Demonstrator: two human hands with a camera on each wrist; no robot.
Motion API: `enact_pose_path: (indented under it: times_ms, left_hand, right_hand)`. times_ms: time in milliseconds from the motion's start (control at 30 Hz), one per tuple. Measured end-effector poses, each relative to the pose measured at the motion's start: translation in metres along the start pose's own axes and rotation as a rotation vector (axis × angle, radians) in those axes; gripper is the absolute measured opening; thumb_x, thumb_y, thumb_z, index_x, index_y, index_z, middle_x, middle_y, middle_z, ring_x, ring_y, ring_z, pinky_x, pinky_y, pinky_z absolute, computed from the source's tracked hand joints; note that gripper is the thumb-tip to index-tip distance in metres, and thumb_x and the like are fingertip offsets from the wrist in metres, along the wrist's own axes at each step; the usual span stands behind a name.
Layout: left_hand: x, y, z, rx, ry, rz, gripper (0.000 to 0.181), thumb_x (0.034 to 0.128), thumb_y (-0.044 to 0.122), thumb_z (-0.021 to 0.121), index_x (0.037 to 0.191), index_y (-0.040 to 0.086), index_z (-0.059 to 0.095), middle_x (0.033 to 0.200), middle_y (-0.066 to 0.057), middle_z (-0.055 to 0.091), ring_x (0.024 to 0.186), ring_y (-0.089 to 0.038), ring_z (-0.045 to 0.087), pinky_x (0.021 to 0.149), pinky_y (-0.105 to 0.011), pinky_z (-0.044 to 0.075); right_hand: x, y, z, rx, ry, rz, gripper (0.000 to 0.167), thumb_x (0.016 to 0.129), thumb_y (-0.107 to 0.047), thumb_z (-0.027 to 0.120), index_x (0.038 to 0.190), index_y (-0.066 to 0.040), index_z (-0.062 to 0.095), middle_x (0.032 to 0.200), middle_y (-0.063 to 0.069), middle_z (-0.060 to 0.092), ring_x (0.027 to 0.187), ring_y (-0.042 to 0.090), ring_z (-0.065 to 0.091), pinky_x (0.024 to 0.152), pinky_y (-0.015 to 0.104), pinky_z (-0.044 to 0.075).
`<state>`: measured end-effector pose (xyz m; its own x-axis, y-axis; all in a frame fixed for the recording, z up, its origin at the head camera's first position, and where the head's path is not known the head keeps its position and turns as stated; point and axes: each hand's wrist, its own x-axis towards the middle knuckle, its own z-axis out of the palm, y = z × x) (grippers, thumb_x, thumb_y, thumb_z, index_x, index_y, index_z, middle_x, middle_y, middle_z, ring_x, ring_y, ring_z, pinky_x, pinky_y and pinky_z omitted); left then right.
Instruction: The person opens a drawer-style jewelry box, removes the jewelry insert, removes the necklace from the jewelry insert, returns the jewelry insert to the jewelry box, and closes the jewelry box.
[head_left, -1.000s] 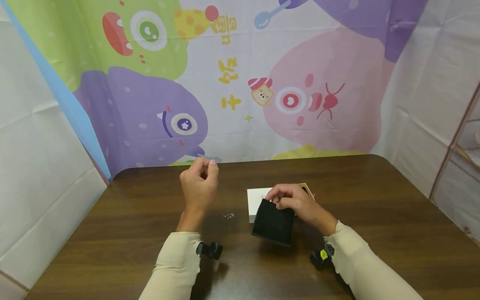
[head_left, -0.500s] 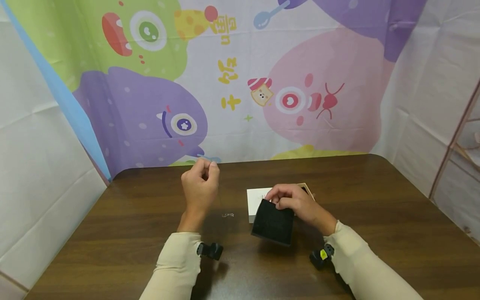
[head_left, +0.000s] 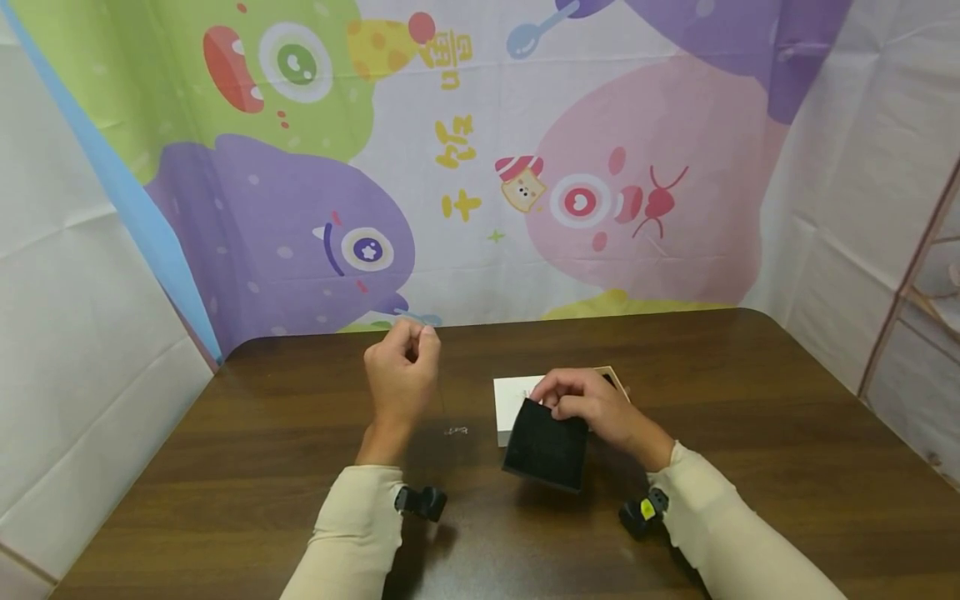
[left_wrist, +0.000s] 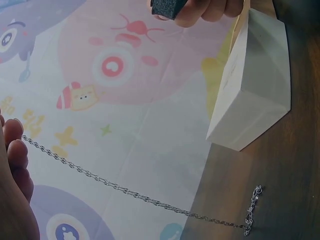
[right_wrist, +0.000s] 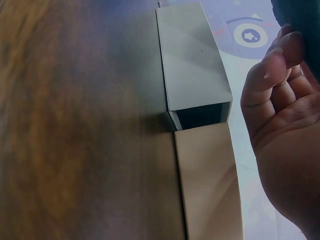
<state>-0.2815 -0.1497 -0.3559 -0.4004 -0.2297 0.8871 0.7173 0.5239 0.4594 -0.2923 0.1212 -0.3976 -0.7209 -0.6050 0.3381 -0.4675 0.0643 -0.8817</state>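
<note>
- Left hand (head_left: pixel 402 371) edges a touch towards the white rectangular cardboard box (head_left: pixel 514 408), pinching a thin silver metal-link chain (left_wrist: pixel 150 200)!
- That chain hangs left of the box; its bunched lower end has shifted slightly; table contact, can't tell.
- Right hand (head_left: pixel 588 404), steady, grips a black square foam-like pad (head_left: pixel 546 446) in front of the box.
- So chain and pad remain apart; the work looks nearly paused.
</note>
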Motion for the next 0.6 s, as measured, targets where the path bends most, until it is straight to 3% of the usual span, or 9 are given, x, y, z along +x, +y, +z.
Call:
enact_pose_path:
  times_ms: [600]
  left_hand:
    - [-0.0032, -0.0045, -0.0004, 0.090, -0.066, -0.024, 0.026, 0.0873, 0.010, 0.059, 0.063, 0.012, 0.049, 0.052, 0.005, 0.041, 0.046, -0.009, 0.037, 0.045, -0.026, 0.027]
  right_hand:
    - [0.0009, 0.0000, 0.0006, 0.003, 0.002, 0.005, 0.029, 0.084, 0.004, 0.052, 0.107, 0.003, 0.070, 0.090, 0.013, 0.059, 0.085, 0.021, 0.055, 0.075, 0.028, 0.048]
